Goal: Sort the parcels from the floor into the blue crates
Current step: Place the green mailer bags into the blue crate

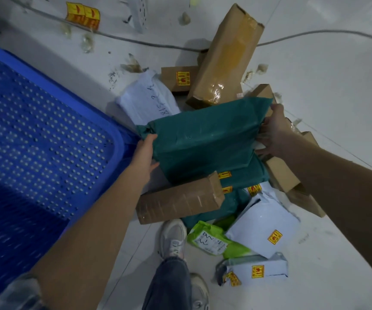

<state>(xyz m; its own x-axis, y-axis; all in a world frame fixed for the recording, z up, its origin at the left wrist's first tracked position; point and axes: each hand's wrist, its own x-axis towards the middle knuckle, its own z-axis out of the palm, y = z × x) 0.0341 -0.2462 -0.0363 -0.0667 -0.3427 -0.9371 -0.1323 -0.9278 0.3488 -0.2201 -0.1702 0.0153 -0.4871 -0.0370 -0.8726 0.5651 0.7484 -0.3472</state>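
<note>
Both hands on the green parcel (pixel 205 139) at centre frame: my left hand (pixel 144 153) lies flat along its left edge, my right hand (pixel 272 130) pinches the right end. The soft wrap could slip from that flat palm before reaching the blue crate (pixel 46 135) at left. The yellow stickers are unreadable, and so is the scrawl on the white mailer (pixel 147 99).
</note>
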